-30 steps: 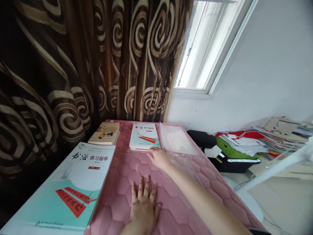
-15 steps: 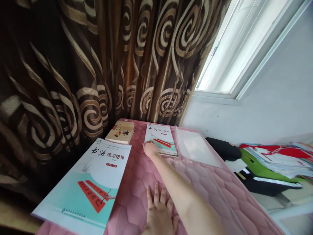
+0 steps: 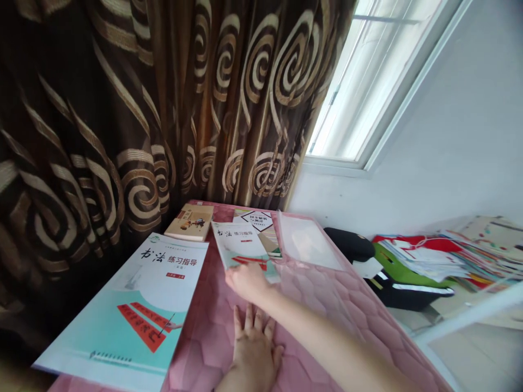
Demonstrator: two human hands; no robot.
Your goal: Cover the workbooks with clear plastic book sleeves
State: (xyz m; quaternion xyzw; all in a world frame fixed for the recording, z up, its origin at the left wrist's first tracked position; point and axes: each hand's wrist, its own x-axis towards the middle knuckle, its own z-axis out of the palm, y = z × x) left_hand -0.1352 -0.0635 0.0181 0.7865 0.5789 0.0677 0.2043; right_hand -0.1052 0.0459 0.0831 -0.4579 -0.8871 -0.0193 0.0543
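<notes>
My right hand (image 3: 247, 280) reaches across from the right. Its fingers are closed on the lower edge of a white and teal calligraphy workbook (image 3: 235, 239), which lies tilted. Partly under that workbook shows another book (image 3: 267, 231) with a diamond frame on its cover. My left hand (image 3: 253, 348) rests palm down, fingers spread, on the pink quilted tabletop (image 3: 216, 321), nearer to me. To its left lies a larger-looking workbook (image 3: 126, 305) with the same cover design. Behind this one sits a thick tan book (image 3: 190, 222).
A clear plastic sheet (image 3: 308, 245) lies at the table's back right. Patterned brown curtains (image 3: 163, 109) hang behind and left. Right of the table are a black case (image 3: 349, 245), a green and black bag (image 3: 408, 277) and stacked papers (image 3: 433, 258). A window (image 3: 368, 81) is above.
My right hand has drawn the smaller-looking workbook toward me and left, uncovering the book beneath it. My left hand stays flat on the table. The view has shifted slightly right.
</notes>
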